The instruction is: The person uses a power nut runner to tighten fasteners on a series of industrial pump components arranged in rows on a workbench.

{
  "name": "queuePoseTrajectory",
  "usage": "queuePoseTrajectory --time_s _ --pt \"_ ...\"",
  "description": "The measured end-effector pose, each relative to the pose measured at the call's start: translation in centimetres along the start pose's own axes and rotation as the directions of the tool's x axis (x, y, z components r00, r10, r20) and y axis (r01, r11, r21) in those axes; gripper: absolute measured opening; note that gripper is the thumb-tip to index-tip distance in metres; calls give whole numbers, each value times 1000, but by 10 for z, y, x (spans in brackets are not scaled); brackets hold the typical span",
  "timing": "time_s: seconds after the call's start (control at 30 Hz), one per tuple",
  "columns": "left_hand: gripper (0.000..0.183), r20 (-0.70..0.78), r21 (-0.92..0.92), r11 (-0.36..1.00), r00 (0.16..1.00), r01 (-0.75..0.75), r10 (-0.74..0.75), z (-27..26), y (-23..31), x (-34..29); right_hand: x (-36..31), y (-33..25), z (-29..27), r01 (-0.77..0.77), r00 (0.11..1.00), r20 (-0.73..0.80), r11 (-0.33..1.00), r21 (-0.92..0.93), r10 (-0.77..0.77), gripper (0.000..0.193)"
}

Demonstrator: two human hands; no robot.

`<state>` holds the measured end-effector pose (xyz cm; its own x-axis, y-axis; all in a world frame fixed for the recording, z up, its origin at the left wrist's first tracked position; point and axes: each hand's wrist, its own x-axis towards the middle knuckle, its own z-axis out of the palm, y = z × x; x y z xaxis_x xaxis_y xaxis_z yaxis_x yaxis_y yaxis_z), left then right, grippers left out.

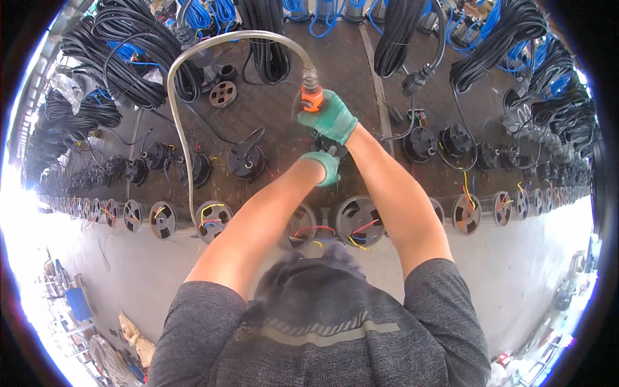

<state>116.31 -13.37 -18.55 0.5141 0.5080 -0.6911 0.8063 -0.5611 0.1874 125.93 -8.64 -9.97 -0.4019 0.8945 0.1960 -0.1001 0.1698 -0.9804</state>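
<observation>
My right hand point(332, 119), in a green glove, is closed around an orange-collared air tool point(312, 98). A coiled spring guard joins the tool to a pale hose point(225, 37), which arches left and drops to the bench's near edge. Just below, my left hand point(324, 166), also gloved in green, is closed on a black round part point(327, 143). That part is mostly hidden by both hands, and so is the tool's tip. Left of my hands sits a black round housing point(246, 161) with a cable attached.
Slotted grey round parts point(360, 222) with coloured wires line the near edge of the dark bench point(348, 61). More black housings point(420, 143) stand in a row behind them. Bundled black cables point(394, 42) and blue cords point(325, 9) lie farther back. A loose slotted disc point(223, 94) rests at left.
</observation>
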Motion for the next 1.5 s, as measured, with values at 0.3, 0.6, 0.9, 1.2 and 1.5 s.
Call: queuePoseTrajectory --time_s 0.3,0.6,0.9,1.2,1.5 --pt "63 -24 -49 999 1000 8 -9 -13 9 -13 -2 0 1 20 1000 -19 1000 -2 -20 26" --pt "61 -42 -52 999 999 11 -13 -18 9 -16 -2 -4 6 3 1000 -25 1000 -31 -3 24" --pt "56 -26 -12 1000 999 18 -18 -15 9 -14 -1 -8 11 -25 998 -53 997 -68 21 25" --pt "55 55 -5 999 998 38 -38 -19 11 -12 1 -11 13 -7 999 -42 994 -108 2 27" --pt "57 64 16 999 997 51 -52 -17 10 -12 3 -12 16 -15 999 -31 994 -109 12 28"
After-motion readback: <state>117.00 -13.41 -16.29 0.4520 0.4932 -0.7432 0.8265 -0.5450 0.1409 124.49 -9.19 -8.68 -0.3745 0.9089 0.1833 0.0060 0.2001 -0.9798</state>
